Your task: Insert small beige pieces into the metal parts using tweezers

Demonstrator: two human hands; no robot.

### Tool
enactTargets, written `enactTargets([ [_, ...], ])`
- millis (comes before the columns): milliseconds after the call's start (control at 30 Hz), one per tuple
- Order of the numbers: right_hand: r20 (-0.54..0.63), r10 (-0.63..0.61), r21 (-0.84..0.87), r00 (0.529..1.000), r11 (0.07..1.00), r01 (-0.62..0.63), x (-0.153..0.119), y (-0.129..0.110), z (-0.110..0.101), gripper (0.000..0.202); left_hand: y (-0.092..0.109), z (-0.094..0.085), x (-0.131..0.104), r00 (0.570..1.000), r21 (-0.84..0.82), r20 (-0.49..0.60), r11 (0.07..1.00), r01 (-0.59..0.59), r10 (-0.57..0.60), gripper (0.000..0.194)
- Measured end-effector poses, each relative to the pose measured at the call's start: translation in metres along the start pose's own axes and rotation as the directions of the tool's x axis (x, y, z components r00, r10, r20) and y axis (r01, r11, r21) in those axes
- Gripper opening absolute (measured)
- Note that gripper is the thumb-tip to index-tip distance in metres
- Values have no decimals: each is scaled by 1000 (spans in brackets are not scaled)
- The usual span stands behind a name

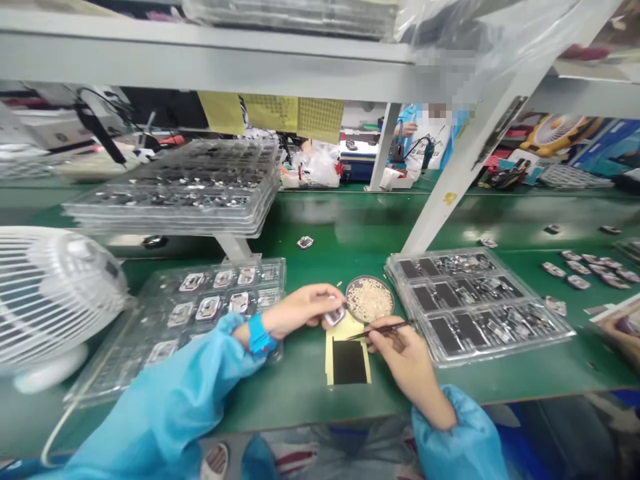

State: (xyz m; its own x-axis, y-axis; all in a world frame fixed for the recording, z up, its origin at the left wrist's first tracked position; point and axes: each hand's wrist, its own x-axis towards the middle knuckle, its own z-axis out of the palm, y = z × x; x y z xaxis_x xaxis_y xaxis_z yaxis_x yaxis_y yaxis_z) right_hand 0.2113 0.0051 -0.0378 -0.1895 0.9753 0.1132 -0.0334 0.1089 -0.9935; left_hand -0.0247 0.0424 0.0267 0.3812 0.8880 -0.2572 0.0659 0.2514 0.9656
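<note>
My left hand (305, 308) is closed on a small silver-rimmed watch case (335, 316), held just above the green bench. Between the fingers of my right hand (403, 350) is a pair of dark tweezers (383, 330), their tips pointing left over a yellow sheet. On that sheet (329, 360) lies a black rectangular pad (349, 362). A round dish (371, 299) full of tiny cream-coloured pieces stands just beyond both hands. Left of my hand, a clear plastic tray (210, 277) carries several similar cases in its pockets.
A partitioned tray (480, 303) with small metal parts lies at right, more cases (595, 267) beyond it. A white fan (55, 300) stands at left, below stacked trays (190, 177). A shelf post (465, 153) rises behind. Another person's hand (620, 333) shows at the right edge.
</note>
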Motion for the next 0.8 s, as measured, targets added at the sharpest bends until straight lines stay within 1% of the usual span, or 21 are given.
enactTargets([
  [33, 16, 14, 2, 1000, 1000, -14, 2, 1, 5, 23, -8, -3, -8, 999, 67, 25, 997, -24, 22, 26],
  [67, 32, 27, -2, 999, 1000, -27, 3, 1, 10, 23, -16, -5, -13, 998, 168, 31, 984, -60, 55, 24],
  [100, 45, 37, -12, 998, 999, -36, 5, 2, 15, 23, -22, -7, -16, 995, 281, 26, 955, -98, 94, 23],
  [167, 55, 42, -51, 998, 998, -39, 8, 3, 23, 22, -31, -9, -20, 987, 486, 5, 862, -143, 160, 23],
  [200, 57, 39, -76, 998, 996, -35, 9, 3, 25, 22, -33, -9, -20, 984, 557, -2, 817, -149, 181, 23],
  [267, 58, 33, -119, 998, 993, -26, 11, 3, 26, 21, -35, -9, -21, 981, 637, -2, 756, -149, 195, 23],
  [400, 54, 48, -135, 997, 990, -40, 12, 7, 24, 21, -32, -7, -23, 980, 688, 11, 710, -150, 197, 25],
  [533, 43, 45, -97, 998, 994, -40, 10, 8, 22, 16, -32, -7, -21, 988, 717, 10, 688, -116, 156, 27],
  [567, 36, 17, -76, 999, 997, -15, 9, 6, 22, 13, -32, -7, -21, 989, 720, 8, 685, -109, 149, 27],
  [633, 9, -89, -65, 996, 994, 90, 7, 1, 22, 6, -32, -7, -20, 990, 721, 5, 685, -103, 144, 28],
  [667, 2, -157, -91, 988, 983, 157, 7, -1, 23, 2, -32, -7, -20, 990, 720, 4, 686, -102, 143, 28],
  [733, 18, -285, -183, 958, 941, 283, 6, -6, 23, 6, -31, -7, -20, 990, 718, -2, 689, -96, 140, 28],
  [800, 66, -355, -265, 933, 895, 359, 6, -9, 24, 10, -31, -7, -20, 992, 718, -7, 691, -85, 129, 30],
])
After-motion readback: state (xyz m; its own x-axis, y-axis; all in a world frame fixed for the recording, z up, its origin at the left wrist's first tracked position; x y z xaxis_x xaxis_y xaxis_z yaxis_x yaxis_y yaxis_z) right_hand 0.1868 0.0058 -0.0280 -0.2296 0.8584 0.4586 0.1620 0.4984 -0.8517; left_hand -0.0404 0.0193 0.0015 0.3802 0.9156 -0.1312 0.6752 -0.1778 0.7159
